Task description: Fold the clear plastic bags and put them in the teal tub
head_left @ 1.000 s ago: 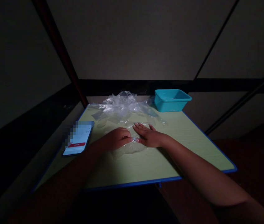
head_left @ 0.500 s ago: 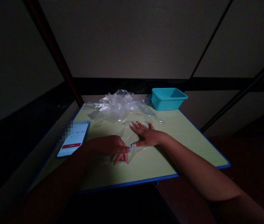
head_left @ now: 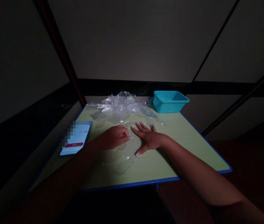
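Observation:
A thin, clear, glove-like plastic piece (head_left: 123, 165) lies spread on the table between and below my hands, its crinkled near part catching the light. My right hand (head_left: 149, 137) rests flat on it with the fingers spread and the thumb pointing toward me. Just left of it, my left hand (head_left: 116, 137) is closed, fingers curled in and thumb tip pointing right. Whether any plastic is pinched in those fingers is hidden. Beyond both hands sits a loose heap of crumpled clear plastic pieces (head_left: 120, 105), some with rounded, finger-like ends.
A turquoise plastic basin (head_left: 169, 107) stands at the table's far right corner. At the left edge lies a phone (head_left: 77, 140) with a lit screen, close to my left forearm. The pale table (head_left: 187, 149) has a blue rim, and a panelled wall rises behind it.
My left hand has moved up and away from me, its fingers now curled, uncovering the near part of the plastic. My right thumb has swung outward; the view has shifted slightly.

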`<state>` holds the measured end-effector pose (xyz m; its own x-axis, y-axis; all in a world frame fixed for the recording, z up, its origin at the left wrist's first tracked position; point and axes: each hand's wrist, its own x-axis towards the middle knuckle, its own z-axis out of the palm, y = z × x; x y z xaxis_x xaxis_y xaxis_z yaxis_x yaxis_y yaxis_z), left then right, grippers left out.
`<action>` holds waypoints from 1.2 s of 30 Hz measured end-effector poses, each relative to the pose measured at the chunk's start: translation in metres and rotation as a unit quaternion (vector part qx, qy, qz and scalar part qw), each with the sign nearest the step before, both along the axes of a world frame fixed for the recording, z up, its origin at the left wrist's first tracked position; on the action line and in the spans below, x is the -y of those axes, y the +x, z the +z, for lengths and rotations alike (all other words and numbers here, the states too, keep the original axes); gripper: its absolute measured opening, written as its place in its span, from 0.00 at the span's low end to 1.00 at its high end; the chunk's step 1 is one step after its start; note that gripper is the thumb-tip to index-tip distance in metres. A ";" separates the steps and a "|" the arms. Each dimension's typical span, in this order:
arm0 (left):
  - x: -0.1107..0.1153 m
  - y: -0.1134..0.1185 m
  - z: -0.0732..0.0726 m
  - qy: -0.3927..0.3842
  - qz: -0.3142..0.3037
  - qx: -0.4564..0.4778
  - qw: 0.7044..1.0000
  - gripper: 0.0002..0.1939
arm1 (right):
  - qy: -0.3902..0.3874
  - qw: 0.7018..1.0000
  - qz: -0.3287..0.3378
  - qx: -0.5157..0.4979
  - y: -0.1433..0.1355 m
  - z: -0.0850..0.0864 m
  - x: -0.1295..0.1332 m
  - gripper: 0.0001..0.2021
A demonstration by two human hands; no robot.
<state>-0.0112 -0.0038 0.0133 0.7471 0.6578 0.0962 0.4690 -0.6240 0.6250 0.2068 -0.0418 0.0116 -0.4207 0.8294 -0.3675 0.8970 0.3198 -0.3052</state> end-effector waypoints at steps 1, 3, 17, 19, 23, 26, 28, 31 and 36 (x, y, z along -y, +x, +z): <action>0.000 0.000 0.000 0.044 -0.012 -0.014 0.999 0.10 | 0.001 1.000 0.001 -0.001 0.000 0.000 0.000 0.60; 0.000 -0.002 -0.002 0.093 -0.039 -0.060 0.993 0.13 | 0.002 1.000 0.002 -0.002 0.000 -0.001 0.000 0.60; -0.023 -0.007 -0.021 0.157 -0.011 -0.083 0.984 0.13 | -0.003 1.000 -0.001 -0.002 0.002 0.001 -0.002 0.58; -0.027 -0.008 -0.022 0.163 0.016 -0.060 0.985 0.14 | -0.006 1.000 -0.002 0.000 0.002 0.002 -0.002 0.58; -0.035 -0.013 -0.022 0.181 0.187 -0.039 0.965 0.12 | -0.004 1.000 -0.002 0.002 0.002 0.002 -0.001 0.58; -0.034 -0.013 -0.015 0.226 0.300 0.029 0.926 0.09 | -0.002 1.000 -0.002 0.001 0.003 0.001 -0.002 0.58; -0.026 -0.009 -0.007 0.258 0.312 0.102 0.909 0.09 | 0.000 1.000 -0.004 0.000 0.002 0.001 -0.001 0.59; -0.006 0.001 0.000 0.235 0.240 0.187 0.923 0.12 | 0.010 1.000 -0.003 0.001 0.000 0.001 0.000 0.59; 0.023 0.017 -0.014 0.144 -0.092 0.073 0.983 0.30 | 0.024 1.000 0.020 -0.002 -0.005 -0.002 0.004 0.59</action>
<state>0.0062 -0.0267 -0.0006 0.8151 0.4427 0.3737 0.2499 -0.8506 0.4627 0.2019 -0.0455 0.0100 -0.4549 0.8290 -0.3254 0.8821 0.3692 -0.2927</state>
